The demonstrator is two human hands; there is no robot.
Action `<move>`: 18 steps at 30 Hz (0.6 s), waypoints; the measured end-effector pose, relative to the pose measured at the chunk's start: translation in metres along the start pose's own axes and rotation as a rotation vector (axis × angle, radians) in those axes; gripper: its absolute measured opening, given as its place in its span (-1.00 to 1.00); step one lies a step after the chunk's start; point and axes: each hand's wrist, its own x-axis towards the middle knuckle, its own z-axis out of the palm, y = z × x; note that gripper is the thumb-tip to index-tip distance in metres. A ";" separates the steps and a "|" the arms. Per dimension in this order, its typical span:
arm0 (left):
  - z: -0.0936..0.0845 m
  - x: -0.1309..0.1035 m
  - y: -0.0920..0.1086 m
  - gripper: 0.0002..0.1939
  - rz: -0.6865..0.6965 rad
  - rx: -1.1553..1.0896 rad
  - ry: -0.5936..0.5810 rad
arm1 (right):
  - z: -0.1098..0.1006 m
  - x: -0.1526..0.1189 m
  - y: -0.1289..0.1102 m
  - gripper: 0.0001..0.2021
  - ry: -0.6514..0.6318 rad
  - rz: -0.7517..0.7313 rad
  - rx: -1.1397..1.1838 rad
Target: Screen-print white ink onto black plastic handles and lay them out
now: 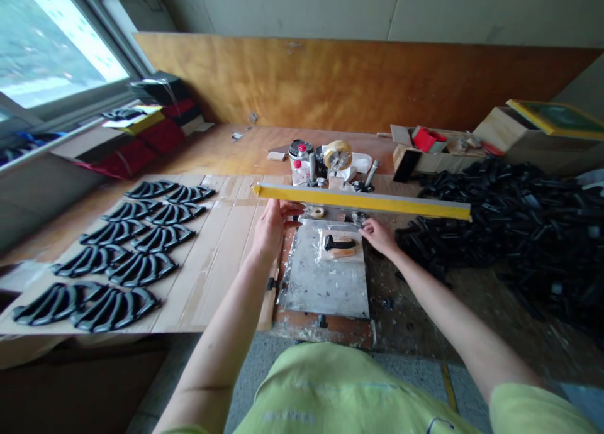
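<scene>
A raised frame with a yellow edge [363,200], seen nearly edge-on, spans above a grey metal plate [325,283]. On the plate, a short curved black piece [340,243] lies in an orange-tan holder [342,253] under what looks like clear film. My left hand [272,228] is just below the frame's left part, its fingers pointing right and apart, with nothing visible between them. At the plate's far right corner, my right hand [379,236] has its fingers curled together beside small metal fittings; whatever they grip is too small to make out.
Black ribbed fan-shaped pieces [144,261] lie in rows on cardboard [221,251] at left. Loose black parts [528,226] are heaped at right. Behind the frame stand red-capped bottles [298,171] and a tape roll [338,156]. Boxes [438,148] sit at the back right.
</scene>
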 end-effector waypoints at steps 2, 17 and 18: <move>0.005 -0.004 -0.016 -0.39 -0.034 -0.042 0.065 | 0.022 -0.017 -0.014 -0.69 -0.086 -0.182 -0.060; -0.167 -0.080 -0.143 -0.34 -0.681 0.564 0.359 | 0.013 -0.059 0.041 -0.64 -0.071 -0.149 -0.377; -0.190 -0.078 -0.146 -0.33 -0.685 0.718 0.364 | 0.013 -0.055 0.061 -0.63 -0.116 -0.117 -0.427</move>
